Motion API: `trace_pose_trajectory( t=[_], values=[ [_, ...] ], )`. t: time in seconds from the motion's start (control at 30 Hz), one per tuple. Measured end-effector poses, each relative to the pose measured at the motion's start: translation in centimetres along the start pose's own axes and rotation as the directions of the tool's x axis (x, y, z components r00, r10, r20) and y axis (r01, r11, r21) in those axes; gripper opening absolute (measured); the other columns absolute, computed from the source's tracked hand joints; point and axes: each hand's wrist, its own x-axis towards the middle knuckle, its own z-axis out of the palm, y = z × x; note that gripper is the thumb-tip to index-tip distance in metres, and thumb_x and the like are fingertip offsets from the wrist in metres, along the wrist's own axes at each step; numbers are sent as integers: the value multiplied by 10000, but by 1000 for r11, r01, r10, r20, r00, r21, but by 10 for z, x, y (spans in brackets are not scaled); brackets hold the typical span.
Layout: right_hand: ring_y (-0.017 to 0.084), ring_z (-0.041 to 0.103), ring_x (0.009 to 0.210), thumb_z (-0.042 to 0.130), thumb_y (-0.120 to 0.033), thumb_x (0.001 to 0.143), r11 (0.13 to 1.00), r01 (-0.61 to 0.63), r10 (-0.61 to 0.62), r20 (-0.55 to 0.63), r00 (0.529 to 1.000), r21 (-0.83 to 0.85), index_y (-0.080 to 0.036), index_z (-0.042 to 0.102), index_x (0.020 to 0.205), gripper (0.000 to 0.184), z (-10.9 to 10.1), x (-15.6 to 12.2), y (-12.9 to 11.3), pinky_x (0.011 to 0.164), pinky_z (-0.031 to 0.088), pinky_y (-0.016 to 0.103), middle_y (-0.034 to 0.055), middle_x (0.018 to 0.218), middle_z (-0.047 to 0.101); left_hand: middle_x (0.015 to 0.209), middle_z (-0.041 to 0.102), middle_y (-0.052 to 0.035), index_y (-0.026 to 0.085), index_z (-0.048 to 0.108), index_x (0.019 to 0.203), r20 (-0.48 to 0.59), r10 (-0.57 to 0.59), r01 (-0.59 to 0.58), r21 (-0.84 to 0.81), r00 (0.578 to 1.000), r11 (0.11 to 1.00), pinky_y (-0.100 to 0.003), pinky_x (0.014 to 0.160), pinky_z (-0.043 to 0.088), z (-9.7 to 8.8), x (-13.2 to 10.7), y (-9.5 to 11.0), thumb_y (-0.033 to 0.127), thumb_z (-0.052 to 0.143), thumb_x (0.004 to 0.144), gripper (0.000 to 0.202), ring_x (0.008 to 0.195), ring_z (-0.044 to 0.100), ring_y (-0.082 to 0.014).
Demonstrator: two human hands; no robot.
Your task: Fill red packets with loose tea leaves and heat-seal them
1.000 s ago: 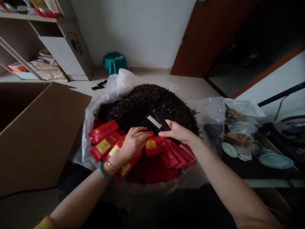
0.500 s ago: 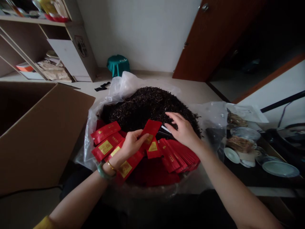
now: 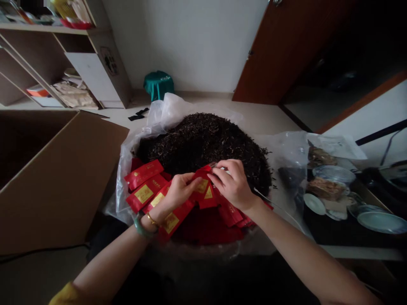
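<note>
Beside the far tea-leaf heap [image 3: 203,140], both hands, left hand [image 3: 179,190] and right hand [image 3: 233,184], pinch one red sachet [image 3: 203,180], seemingly at its mouth; spread it evenly.

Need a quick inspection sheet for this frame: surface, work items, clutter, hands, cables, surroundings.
Surface: clear plastic sheet lining a round tray, heaped with dark loose tea.
Work items: one red packet held between both hands; more red packets fanned along the near edge.
Clutter: bowls and plates on a dark table at right.
Hands: left hand pinches the packet's lower part; right hand grips its top edge.
Cables: a thin dark cable on the floor by the cardboard box.
Surroundings: shelf unit, green bag, brown door.
</note>
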Motion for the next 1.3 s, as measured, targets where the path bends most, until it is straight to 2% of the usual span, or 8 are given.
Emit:
trace_pose_trajectory(
  t=[0.13,0.43,0.63,0.83,0.93,1.1,1.23,1.3],
  values=[
    [187,567,723,571,-153,880,997,13,-17,48,999,78,-197,575,741,146,-8,7,-1,671,507,337,47,708,614,503,468,44,121,604,591,31,77,-81,165,997,983,-188,465,280,-1,-2,3,388,536,832,366,498,362,-64],
    [156,607,646,525,-207,904,941,-181,101,275,956,285,-232,547,857,58,-8,7,2,941,457,411,-23,680,634,618,668,-23,119,757,840,104,-36,47,-109,994,993,-211,484,403,-20,8,9,600,559,791,522,547,539,-126],
    [140,557,613,527,-212,889,894,-262,81,445,892,363,-206,572,717,178,-9,7,-3,915,462,377,-33,570,568,684,724,-40,136,755,795,4,146,-146,104,989,984,-205,502,433,-24,5,9,408,595,831,318,575,603,-136],
    [172,557,634,563,-350,866,807,-513,208,673,710,291,-191,564,563,342,-6,5,-11,690,473,326,19,577,586,717,735,-36,160,726,805,2,443,-417,342,896,842,-211,555,474,-16,-2,6,281,544,901,238,584,639,-121],
    [183,594,694,464,-326,919,733,-580,223,680,699,356,-184,614,634,352,2,3,-10,732,467,332,52,692,654,870,753,-60,173,707,930,-17,574,-484,520,819,704,-302,743,514,-13,-3,4,257,489,933,234,819,686,-181],
    [234,625,927,499,-479,890,395,-764,370,673,640,510,-184,689,903,351,10,1,-2,888,456,398,69,923,706,1272,626,-135,159,518,1309,130,682,-497,783,719,374,-530,1078,293,-9,-4,-1,432,554,882,507,1283,467,-327],
    [236,657,923,578,-602,808,-111,-825,312,807,500,554,-181,698,989,474,9,0,-6,921,466,431,58,930,726,1307,590,-152,142,426,1366,176,662,-504,792,728,344,-517,1111,275,-8,0,-7,423,519,909,545,1294,463,-306],
    [234,663,924,640,-619,749,-230,-810,297,832,469,539,-176,711,956,494,9,0,-8,954,451,438,56,919,734,1269,609,-149,133,411,1361,200,666,-550,749,719,369,-486,1077,350,-9,2,-9,400,499,924,520,1256,501,-283]
  ],
)
